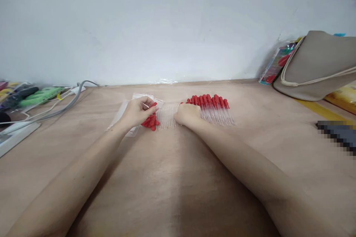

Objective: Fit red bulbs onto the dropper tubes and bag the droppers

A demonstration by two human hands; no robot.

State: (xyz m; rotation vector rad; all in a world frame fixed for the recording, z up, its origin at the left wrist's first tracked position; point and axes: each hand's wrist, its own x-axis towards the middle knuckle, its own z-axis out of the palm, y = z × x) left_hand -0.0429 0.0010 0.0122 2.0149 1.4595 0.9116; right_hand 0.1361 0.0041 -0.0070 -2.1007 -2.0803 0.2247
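Thumb and fingers of my left hand (137, 111) pinch a red rubber dropper bulb (154, 105). Just below it lies a pile of loose red bulbs (150, 122), beside a clear zip bag (133, 132) partly under the hand. To the right, bare glass dropper tubes (166, 117) lie side by side in a row. My right hand (188, 114) is closed at the right end of that row, its curled fingers hiding whatever they grip. Beyond it lie several droppers fitted with red bulbs (214, 105), some partly covered by the hand.
Grey and white cables (68, 105) run along the left, near a white power strip (20, 137) and a green item (41, 96). A taupe drawstring bag (317, 66) and a plastic package (278, 63) stand at the back right. A pixelated dark object (338, 136) lies at the right edge.
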